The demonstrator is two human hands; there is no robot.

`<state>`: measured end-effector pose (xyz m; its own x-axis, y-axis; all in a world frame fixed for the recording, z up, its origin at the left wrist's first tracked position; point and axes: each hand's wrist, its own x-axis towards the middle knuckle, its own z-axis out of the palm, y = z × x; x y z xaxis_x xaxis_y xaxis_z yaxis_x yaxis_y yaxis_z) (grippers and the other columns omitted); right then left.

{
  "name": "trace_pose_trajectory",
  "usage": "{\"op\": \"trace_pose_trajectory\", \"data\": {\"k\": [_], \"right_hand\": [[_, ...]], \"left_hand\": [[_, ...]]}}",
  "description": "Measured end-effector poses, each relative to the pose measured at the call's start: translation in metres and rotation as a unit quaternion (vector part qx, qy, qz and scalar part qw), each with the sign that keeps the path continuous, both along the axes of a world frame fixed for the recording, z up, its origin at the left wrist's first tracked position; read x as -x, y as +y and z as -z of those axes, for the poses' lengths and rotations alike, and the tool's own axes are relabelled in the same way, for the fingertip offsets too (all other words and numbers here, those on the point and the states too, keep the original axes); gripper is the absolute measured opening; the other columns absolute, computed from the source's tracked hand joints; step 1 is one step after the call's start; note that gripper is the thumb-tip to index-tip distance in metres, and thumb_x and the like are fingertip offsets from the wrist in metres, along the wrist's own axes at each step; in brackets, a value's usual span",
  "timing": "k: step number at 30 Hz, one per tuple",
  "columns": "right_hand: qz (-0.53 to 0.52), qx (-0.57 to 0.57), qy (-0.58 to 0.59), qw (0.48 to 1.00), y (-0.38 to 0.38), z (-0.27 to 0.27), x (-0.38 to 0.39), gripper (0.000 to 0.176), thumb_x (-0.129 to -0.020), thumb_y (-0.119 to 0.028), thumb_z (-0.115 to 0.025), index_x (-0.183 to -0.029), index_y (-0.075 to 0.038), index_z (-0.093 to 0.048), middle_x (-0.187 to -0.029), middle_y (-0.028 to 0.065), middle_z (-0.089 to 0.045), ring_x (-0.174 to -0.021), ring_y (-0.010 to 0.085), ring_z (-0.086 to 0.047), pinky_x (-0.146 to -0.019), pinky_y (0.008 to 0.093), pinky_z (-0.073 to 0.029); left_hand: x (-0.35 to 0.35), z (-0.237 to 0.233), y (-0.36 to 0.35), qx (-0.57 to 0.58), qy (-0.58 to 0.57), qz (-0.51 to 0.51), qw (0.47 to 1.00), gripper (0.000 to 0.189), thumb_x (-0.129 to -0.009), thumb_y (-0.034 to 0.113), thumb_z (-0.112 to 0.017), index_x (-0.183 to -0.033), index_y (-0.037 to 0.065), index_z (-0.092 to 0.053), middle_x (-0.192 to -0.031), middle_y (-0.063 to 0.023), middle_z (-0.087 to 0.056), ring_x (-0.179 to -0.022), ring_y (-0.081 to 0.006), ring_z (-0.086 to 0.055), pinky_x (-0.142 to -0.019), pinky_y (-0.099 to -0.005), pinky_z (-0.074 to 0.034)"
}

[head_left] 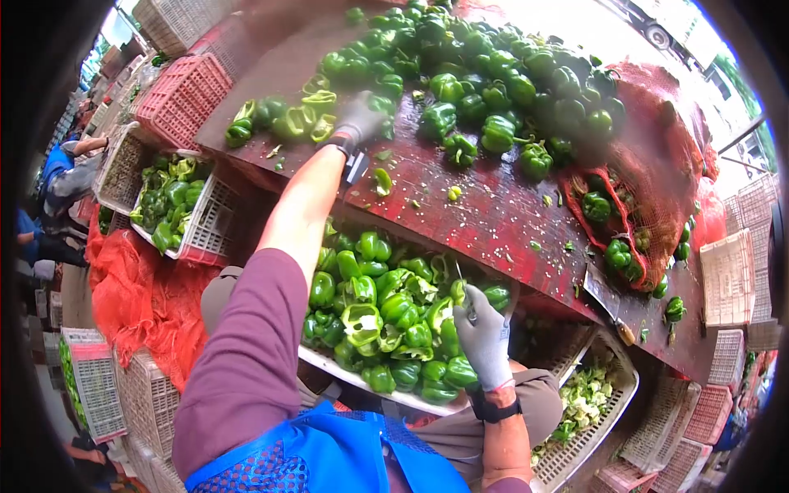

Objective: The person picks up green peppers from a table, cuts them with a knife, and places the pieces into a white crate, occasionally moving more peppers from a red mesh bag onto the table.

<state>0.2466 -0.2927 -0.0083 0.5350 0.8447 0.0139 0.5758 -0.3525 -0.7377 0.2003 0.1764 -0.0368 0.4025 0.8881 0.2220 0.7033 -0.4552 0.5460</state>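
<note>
My left hand [360,119], in a grey glove, reaches over the red table to the edge of the green bell pepper pile [493,74]. Its fingers are blurred against the peppers, so whether they grip one cannot be made out. Cut pepper pieces [294,123] lie just left of it. My right hand [483,335], gloved too, is closed around a small knife [459,269] whose thin blade points up and away. It is above the right side of a crate [341,361] heaped with whole and cut green peppers.
A red mesh sack [657,156] spills peppers at the table's right. Near it lies a cleaver [602,292]. A crate of pale pepper scraps [629,386] stands low right. Another pepper crate [209,218] and red netting [140,287] are at left. Other people work at far left.
</note>
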Motion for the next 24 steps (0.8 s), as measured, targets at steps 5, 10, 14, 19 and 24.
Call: {"op": "trace_pose_trajectory", "data": {"k": [5,10,14,19,24], "right_hand": [[0.028,0.013,0.02,0.999,0.014,-0.001,0.008,0.059,-0.088,-0.014,-0.065,-0.142,-0.003,-0.045,-0.083,0.0177,-0.066,-0.073,0.0263,-0.066,-0.068,0.0382,-0.051],[0.014,-0.107,0.054,0.993,0.04,-0.008,0.04,0.074,-0.087,-0.013,-0.063,-0.151,-0.006,-0.028,-0.08,0.0195,-0.065,-0.072,0.0372,-0.065,-0.067,0.0454,-0.05],[0.014,-0.108,0.056,0.992,0.055,-0.029,0.081,0.083,-0.084,-0.007,-0.061,-0.155,-0.006,-0.018,-0.073,0.0147,-0.063,-0.064,0.0328,-0.065,-0.062,0.0445,-0.05],[0.015,-0.106,0.039,0.994,0.058,-0.022,0.114,0.087,-0.083,-0.005,-0.061,-0.155,-0.004,-0.012,-0.081,0.0221,-0.067,-0.073,0.0393,-0.067,-0.065,0.0478,-0.052],[0.014,-0.112,0.034,0.993,0.045,-0.008,0.13,0.091,-0.083,-0.006,-0.062,-0.156,-0.007,-0.007,-0.089,0.0292,-0.068,-0.082,0.0462,-0.068,-0.07,0.0519,-0.052]], "left_hand": [[0.047,-0.02,-0.065,0.471,-0.427,0.179,0.751,0.046,-0.093,0.043,-0.058,-0.131,0.016,-0.058,-0.113,-0.0015,-0.07,-0.097,-0.0154,-0.068,-0.077,-0.0322,-0.056],[0.109,-0.045,-0.204,0.469,-0.48,0.103,0.734,0.042,-0.097,0.038,-0.057,-0.132,0.015,-0.052,-0.115,-0.0012,-0.063,-0.099,-0.0153,-0.065,-0.075,-0.0318,-0.056],[0.136,-0.028,-0.274,0.369,-0.525,0.076,0.763,0.046,-0.094,0.025,-0.065,-0.132,0.004,-0.048,-0.117,-0.0062,-0.058,-0.101,-0.0129,-0.061,-0.076,-0.0282,-0.057],[0.151,-0.037,-0.331,0.314,-0.552,0.06,0.77,0.046,-0.097,0.025,-0.062,-0.133,0.003,-0.044,-0.118,-0.0076,-0.059,-0.102,-0.0151,-0.063,-0.084,-0.0294,-0.056],[0.163,-0.039,-0.357,0.326,-0.571,0.028,0.752,0.05,-0.095,0.02,-0.065,-0.135,0.0,-0.041,-0.12,-0.0101,-0.056,-0.106,-0.0159,-0.058,-0.088,-0.0304,-0.053]]}}
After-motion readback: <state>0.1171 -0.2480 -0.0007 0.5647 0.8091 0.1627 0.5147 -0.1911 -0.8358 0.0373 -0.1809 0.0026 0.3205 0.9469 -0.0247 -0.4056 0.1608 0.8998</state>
